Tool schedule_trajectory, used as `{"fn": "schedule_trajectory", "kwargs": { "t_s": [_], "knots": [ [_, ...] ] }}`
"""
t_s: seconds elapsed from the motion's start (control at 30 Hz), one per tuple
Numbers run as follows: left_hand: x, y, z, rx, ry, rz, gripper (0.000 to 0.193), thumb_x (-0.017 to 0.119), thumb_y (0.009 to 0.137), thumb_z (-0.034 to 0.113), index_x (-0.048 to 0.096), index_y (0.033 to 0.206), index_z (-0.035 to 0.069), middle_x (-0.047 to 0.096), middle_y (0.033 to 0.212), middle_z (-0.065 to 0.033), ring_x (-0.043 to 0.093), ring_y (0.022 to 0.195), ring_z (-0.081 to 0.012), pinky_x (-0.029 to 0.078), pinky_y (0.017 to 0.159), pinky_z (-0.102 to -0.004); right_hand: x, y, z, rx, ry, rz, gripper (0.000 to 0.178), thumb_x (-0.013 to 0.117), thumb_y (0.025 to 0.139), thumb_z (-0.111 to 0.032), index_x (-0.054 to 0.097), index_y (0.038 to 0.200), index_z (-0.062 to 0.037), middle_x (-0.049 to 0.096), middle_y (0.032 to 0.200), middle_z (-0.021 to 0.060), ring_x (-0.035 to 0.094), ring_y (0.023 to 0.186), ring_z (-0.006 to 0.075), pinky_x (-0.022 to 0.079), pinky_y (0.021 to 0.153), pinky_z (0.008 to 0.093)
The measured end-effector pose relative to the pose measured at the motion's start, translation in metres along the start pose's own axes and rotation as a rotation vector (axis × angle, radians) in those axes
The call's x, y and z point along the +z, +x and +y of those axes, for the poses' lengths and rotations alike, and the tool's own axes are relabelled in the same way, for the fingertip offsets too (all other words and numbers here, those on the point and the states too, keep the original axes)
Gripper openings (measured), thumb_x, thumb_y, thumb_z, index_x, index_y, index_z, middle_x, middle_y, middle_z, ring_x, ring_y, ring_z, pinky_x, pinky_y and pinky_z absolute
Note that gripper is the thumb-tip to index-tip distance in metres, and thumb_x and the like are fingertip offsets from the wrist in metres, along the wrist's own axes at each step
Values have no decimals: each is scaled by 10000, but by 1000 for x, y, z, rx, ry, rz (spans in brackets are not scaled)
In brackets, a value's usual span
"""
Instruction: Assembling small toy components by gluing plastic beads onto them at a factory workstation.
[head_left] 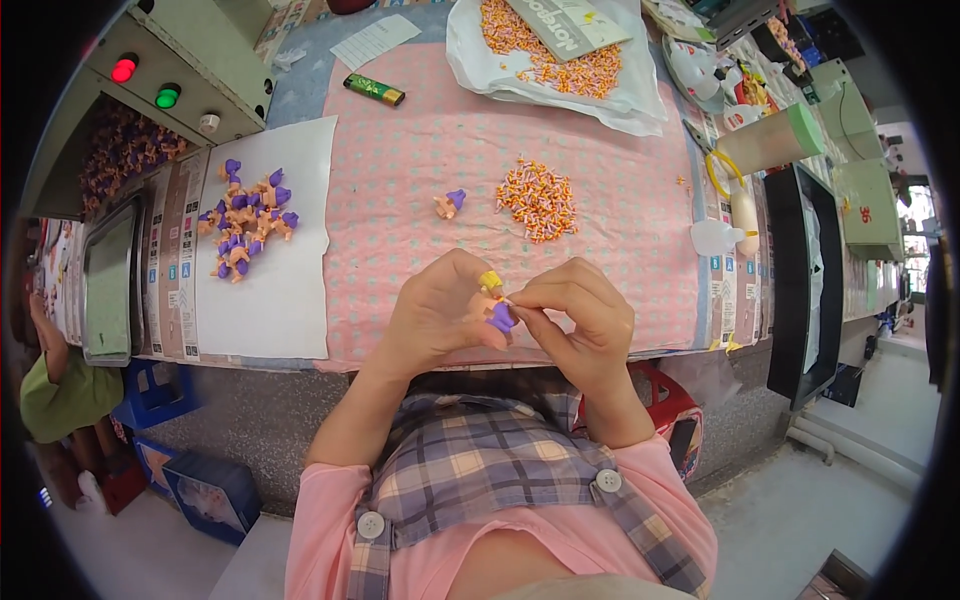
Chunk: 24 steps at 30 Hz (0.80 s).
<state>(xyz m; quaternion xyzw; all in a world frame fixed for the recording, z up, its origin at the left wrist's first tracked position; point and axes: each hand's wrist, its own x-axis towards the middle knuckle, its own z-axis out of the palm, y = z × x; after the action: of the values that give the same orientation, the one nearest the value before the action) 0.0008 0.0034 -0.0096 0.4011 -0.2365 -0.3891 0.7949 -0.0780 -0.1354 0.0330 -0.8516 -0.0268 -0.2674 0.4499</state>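
Observation:
My left hand (425, 310) is closed round a small purple-and-peach toy figure (501, 318), held just above the near edge of the cloth. A yellow wrap (490, 281) shows on one of its fingertips. Thumb and forefinger of my right hand (590, 315) pinch a tiny orange-and-white piece against the figure; the fingers partly hide it. Beyond my hands lies a heap of similar tiny orange, white and pink pieces (538, 200). Left of that heap rests a single toy figure (450, 204). Several more purple-and-peach figures (245, 222) are grouped on a white sheet (290, 300) at the left.
Pink cloth (640, 280) covers the bench. At the back are a green lighter (374, 90) and a white bag (640, 105) of pieces under a notebook (570, 25). Yellow-handled pliers (722, 172) and bottles stand right. A machine (190, 60) and a person (70, 390) are left.

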Motion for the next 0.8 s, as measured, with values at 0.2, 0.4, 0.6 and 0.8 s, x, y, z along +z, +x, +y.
{"fn": "schedule_trajectory", "kwargs": {
  "t_s": [0.2,0.4,0.6,0.8],
  "knots": [
    [3,-1,-1,1,-116,-9,396,715,607,23,452,902,40,510,824,-24,536,742,-95,445,633,-211,4,-2,-6,-107,-117,53,189,614,571,77,593,734,-17,556,658,70,521,583,180,389,517,261],
    [2,-2,-5,44,-73,8,387,714,614,32,455,901,41,503,828,-18,520,739,-83,433,634,-206,6,-4,-5,-139,-159,71,208,634,551,50,580,734,-33,540,656,58,516,570,186,398,478,270],
    [2,-3,-7,80,77,21,368,715,624,58,465,894,40,507,820,-13,497,732,-69,408,631,-198,5,-6,-6,-136,-177,78,213,636,546,51,580,734,-33,537,654,60,510,561,187,396,476,271],
    [3,-4,-7,133,213,49,440,734,590,142,429,885,28,521,786,-46,537,689,-93,456,597,-200,6,-8,-7,-124,-177,97,218,636,544,54,581,737,-34,534,649,60,504,554,188,391,472,274]
  ]
}}
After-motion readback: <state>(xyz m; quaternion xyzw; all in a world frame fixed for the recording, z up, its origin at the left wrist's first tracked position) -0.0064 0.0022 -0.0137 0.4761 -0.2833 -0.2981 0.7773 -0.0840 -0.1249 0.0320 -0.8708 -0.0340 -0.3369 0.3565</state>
